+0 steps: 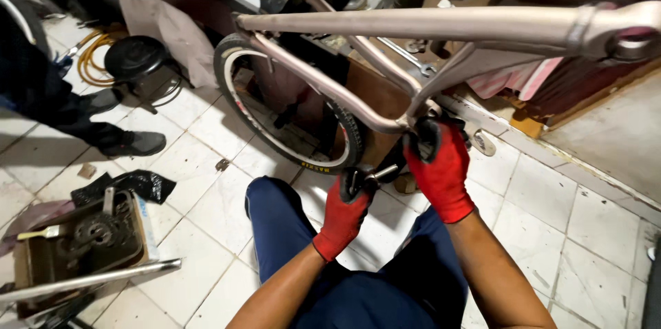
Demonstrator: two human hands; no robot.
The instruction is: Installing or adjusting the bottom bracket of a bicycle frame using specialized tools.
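At the bottom of the frame are the person's knees in blue trousers (275, 226). Just above them, near the middle, the left hand (346, 212) in a red glove is closed tight around a dark metal tool (375, 174). The tool points up and right toward the bottom joint of the bike frame (385, 23). The right hand (441, 167), also in a red glove, grips that joint where the tan tubes meet. The frame's long tubes run across the top of the picture. Behind the hands a bike wheel (289, 105) with a black tyre stands on the white tile floor (206, 184). At lower left sits a box of greasy parts (82, 243). At upper left are another person's dark shoes (134, 143).
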